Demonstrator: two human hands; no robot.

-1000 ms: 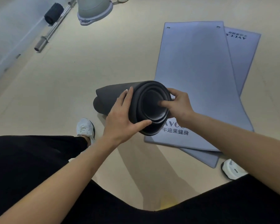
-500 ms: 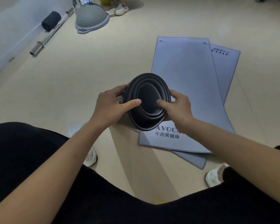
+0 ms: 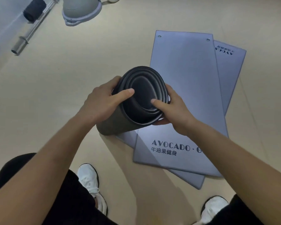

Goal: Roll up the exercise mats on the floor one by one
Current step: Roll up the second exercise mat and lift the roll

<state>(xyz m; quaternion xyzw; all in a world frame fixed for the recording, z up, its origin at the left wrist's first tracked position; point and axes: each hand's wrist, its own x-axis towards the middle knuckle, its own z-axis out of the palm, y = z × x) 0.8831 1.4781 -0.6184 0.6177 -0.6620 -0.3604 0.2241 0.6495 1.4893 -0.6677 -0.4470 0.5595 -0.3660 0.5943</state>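
Note:
A dark rolled-up mat (image 3: 141, 96) stands nearly upright in front of me, its spiral end facing the camera and its lower end near the floor. My left hand (image 3: 102, 101) grips its left side, thumb over the rim. My right hand (image 3: 172, 108) holds the right side, thumb pressing on the inner coils. Two grey-blue mats lie flat on the floor to the right, the upper mat (image 3: 185, 88) printed "AVOCADO" overlapping the lower mat (image 3: 229, 75).
A grey balance dome (image 3: 81, 8) sits at the far left, beside a barbell (image 3: 31, 30) with a black pad along the wall. My white shoes (image 3: 91, 184) stand on the beige floor below the roll.
The rolled mat has tipped from lying sideways to standing on end. Both hands have shifted to grip its top rim, and the view has dropped towards my feet.

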